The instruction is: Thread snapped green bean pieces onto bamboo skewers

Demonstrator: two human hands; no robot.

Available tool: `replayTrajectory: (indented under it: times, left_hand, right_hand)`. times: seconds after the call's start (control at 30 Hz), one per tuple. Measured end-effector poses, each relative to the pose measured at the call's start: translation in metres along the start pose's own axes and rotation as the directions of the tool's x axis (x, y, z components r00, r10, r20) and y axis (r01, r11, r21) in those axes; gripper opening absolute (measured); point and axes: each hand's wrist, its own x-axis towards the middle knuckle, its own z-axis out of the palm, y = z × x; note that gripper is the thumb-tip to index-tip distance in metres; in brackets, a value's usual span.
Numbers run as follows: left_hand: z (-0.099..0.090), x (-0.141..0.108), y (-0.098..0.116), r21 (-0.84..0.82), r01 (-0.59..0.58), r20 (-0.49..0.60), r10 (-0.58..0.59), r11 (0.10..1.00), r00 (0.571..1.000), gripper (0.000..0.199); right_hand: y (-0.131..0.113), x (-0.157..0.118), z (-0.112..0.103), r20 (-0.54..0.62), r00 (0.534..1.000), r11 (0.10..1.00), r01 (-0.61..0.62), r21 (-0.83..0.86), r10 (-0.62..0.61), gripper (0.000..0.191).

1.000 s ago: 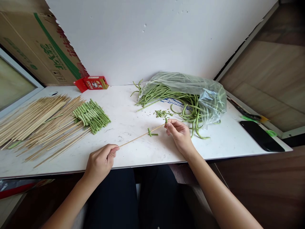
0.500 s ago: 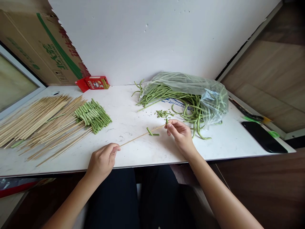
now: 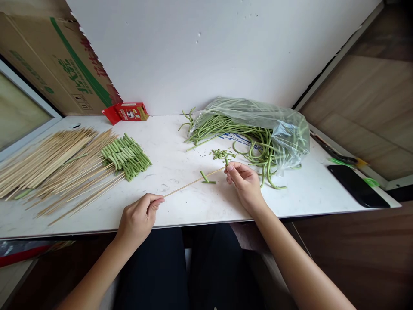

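Note:
My left hand (image 3: 138, 217) pinches the near end of a thin wooden skewer (image 3: 187, 185), just above the table's front edge. The skewer slants up to the right, its far end at the fingertips of my right hand (image 3: 243, 181). Between those fingertips is a short green bean piece (image 3: 226, 162); whether the tip has pierced it is too small to tell. Two cut bean pieces (image 3: 208, 182) lie on the table behind the skewer. At the left, skewered rows of bean pieces (image 3: 127, 156) rest beside a large pile of bare skewers (image 3: 48, 159).
Long green beans (image 3: 222, 127) spill from a clear plastic bag (image 3: 290, 129) at the back right, with small bean trimmings (image 3: 222, 153) before them. A red box (image 3: 134, 112) stands at the back left, a black phone (image 3: 356, 185) at the right.
The skewer and both hands have shifted very slightly to the right. The bean piece in my right fingers has tilted a little. Both grips are kept.

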Motion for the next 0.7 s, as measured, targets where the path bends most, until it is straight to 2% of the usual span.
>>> replayTrajectory:
  times: [0.37,0.7]
  left_hand:
    - [-0.0005,0.0002,0.0002,0.066,-0.064,0.006,0.064,0.996,0.998,0.015]
    - [-0.002,0.0006,-0.0019,0.071,-0.053,0.058,0.049,0.996,0.997,0.019]
  right_hand:
    - [-0.0037,-0.003,0.0009,0.026,0.999,0.995,0.045,-0.085,-0.043,0.03]
    - [-0.0061,-0.0052,0.0021,0.041,0.996,0.989,0.089,-0.116,-0.085,0.033]
